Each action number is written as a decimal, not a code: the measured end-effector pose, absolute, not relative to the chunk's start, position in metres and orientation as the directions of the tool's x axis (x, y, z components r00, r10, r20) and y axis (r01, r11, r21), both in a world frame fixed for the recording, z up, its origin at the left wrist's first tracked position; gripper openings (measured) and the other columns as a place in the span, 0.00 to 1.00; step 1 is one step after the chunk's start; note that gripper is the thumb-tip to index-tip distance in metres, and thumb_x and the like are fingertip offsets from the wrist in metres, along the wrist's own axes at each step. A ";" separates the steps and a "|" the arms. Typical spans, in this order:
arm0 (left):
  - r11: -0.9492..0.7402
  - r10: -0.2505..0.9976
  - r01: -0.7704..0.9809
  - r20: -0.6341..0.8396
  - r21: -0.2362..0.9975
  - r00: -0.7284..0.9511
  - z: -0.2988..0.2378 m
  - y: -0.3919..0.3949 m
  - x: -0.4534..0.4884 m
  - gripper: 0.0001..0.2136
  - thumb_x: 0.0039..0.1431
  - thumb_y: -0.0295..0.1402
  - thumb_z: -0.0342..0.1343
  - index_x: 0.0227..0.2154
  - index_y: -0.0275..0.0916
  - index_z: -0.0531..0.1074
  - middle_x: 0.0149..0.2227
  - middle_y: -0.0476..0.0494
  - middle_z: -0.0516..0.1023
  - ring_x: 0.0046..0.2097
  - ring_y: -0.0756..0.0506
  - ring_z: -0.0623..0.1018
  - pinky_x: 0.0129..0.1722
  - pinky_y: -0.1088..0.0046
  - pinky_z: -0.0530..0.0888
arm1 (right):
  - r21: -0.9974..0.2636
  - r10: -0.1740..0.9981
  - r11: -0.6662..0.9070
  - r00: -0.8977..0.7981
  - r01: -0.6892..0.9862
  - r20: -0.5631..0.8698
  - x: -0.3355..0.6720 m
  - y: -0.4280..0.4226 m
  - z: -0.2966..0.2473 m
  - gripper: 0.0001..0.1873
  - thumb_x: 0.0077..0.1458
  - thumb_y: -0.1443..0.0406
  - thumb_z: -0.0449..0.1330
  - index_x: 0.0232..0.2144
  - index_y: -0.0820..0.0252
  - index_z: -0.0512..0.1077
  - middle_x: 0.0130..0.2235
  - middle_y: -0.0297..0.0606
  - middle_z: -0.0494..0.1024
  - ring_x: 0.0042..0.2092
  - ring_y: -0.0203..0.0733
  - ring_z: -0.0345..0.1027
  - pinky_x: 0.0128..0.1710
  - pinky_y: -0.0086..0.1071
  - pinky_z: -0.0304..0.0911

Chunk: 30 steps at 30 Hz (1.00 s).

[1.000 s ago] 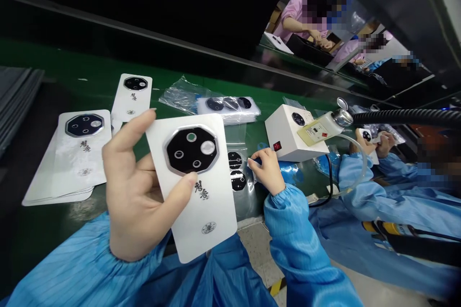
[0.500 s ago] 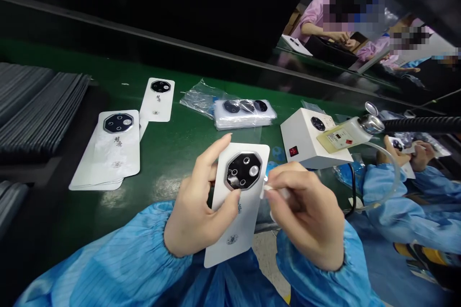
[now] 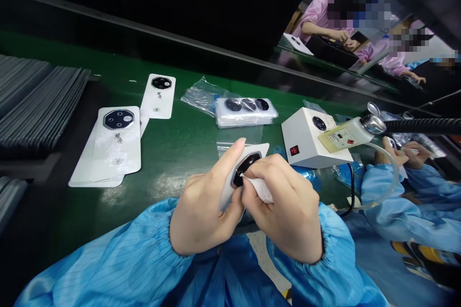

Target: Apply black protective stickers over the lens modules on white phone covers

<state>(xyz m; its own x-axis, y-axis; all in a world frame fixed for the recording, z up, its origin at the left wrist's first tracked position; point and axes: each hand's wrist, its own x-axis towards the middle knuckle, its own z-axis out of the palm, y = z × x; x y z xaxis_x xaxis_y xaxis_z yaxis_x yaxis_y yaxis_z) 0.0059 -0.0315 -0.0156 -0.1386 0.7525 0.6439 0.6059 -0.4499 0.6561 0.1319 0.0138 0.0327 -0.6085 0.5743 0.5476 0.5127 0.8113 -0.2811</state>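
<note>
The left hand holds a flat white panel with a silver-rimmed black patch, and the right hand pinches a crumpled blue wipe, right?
Not quite: the crumpled wipe in the right hand is white, not blue, as the head view shows. The rest holds.

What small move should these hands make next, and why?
I'd probably draw the white cloth gently across the black camera plate: the right hand pinches the cloth with its tip apparently on the plate, while the left hand grips the white panel around it.
</note>
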 end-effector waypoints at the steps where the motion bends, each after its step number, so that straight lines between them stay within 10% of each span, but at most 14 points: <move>1: -0.446 0.753 0.613 0.644 0.652 -0.137 -0.016 -0.031 0.006 0.35 0.52 0.23 0.54 0.62 0.39 0.50 0.46 0.43 0.79 0.32 0.49 0.80 0.28 0.77 0.76 | -0.277 0.571 0.813 -0.611 0.512 0.548 0.132 0.014 0.032 0.05 0.54 0.74 0.53 0.30 0.62 0.65 0.29 0.35 0.70 0.31 0.35 0.64 0.29 0.31 0.61; 30: -0.466 0.693 0.730 0.719 0.501 -0.051 -0.022 -0.028 0.007 0.33 0.53 0.20 0.52 0.62 0.37 0.50 0.42 0.43 0.81 0.28 0.47 0.79 0.24 0.73 0.75 | -0.188 0.632 0.741 -0.575 0.645 0.519 0.124 0.014 0.032 0.08 0.54 0.72 0.50 0.24 0.58 0.62 0.24 0.33 0.66 0.26 0.35 0.59 0.25 0.31 0.56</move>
<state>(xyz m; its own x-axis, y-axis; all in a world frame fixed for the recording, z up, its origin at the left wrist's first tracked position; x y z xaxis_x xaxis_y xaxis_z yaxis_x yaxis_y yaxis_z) 0.0070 -0.0282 -0.0225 -0.0513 0.6928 0.7193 0.7297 -0.4657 0.5006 0.1244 0.0138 0.0323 -0.5750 0.6324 0.5191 0.6452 0.7406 -0.1876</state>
